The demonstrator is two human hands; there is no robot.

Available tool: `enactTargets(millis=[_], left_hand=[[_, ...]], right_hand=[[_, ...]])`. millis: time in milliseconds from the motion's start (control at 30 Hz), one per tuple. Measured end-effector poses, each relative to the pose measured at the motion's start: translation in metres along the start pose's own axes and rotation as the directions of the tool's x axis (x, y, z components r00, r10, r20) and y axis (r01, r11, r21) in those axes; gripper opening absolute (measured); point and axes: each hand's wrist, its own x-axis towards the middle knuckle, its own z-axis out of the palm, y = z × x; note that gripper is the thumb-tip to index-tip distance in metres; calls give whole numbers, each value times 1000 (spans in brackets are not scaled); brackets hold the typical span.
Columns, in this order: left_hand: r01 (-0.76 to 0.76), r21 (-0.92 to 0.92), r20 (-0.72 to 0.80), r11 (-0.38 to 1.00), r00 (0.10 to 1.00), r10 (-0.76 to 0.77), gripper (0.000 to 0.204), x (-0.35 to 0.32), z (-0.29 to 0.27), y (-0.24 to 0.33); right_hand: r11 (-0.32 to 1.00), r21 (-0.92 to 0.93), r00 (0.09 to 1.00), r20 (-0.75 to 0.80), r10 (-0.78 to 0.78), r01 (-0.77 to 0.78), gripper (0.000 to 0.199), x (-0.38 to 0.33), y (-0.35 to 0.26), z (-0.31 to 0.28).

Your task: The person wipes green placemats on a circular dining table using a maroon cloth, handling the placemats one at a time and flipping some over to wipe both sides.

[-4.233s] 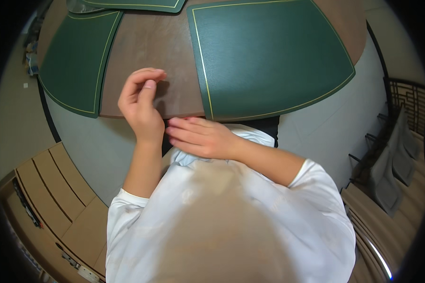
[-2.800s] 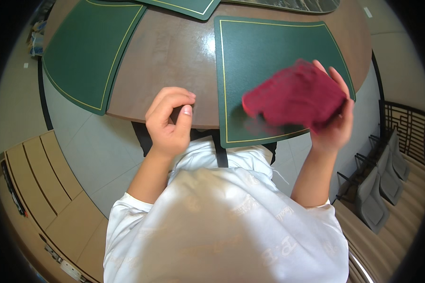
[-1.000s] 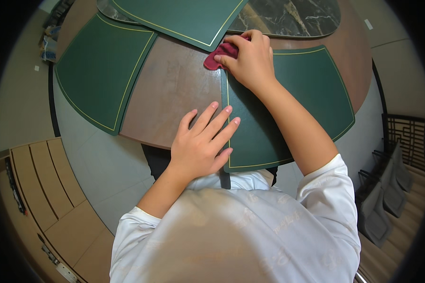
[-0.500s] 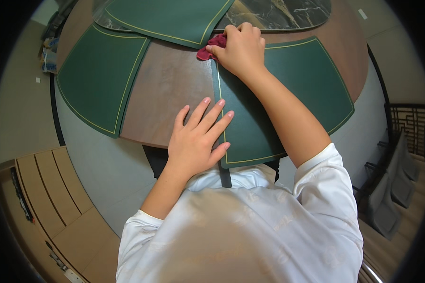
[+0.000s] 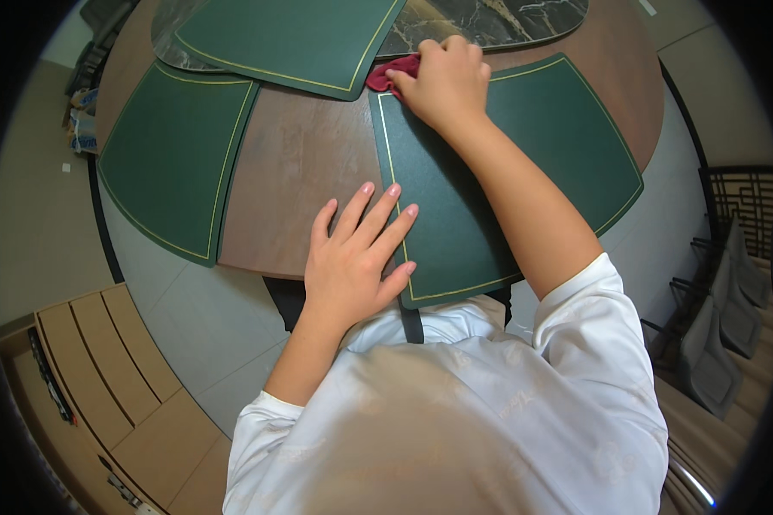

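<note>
Your right hand [image 5: 442, 81] closes over the red cloth [image 5: 391, 73], pressing it down at the far corner of the green mat [image 5: 532, 163]. Your left hand [image 5: 352, 257] lies open and flat near the worktop [image 5: 292, 172] front edge, bracing your reach.

I see my left hand [image 5: 352, 257] flat on the tabletop [image 5: 296, 163], fingertips overlapping the near mat [image 5: 532, 146]. Right hand [image 5: 442, 81] sits at that mat's far corner, on the cloth [image 5: 391, 73]. Another mat [image 5: 176, 159] lies left.
</note>
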Motion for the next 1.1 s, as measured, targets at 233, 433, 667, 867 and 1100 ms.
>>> enactTargets(millis=[233, 433, 667, 867, 1100], left_hand=[[8, -3, -2, 1000, 1000, -8, 73, 0, 2, 0], [12, -12, -5, 1000, 1000, -12, 71, 1, 2, -1], [21, -21, 11, 1000, 1000, -21, 71, 3, -1, -1], [28, -17, 12, 999, 1000, -28, 73, 4, 1, -1], [32, -22, 5, 999, 999, -32, 73, 5, 0, 1]], right_hand=[[996, -72, 997, 40, 59, -56, 53, 4, 40, -14], [992, -107, 997, 27, 67, -63, 55, 7, 64, -15], [985, -139, 992, 68, 110, -100, 57, 12, 80, -21], [968, -189, 982, 65, 180, -165, 59, 23, 115, -27], [903, -297, 938, 57, 342, -311, 62, 47, 176, -42]])
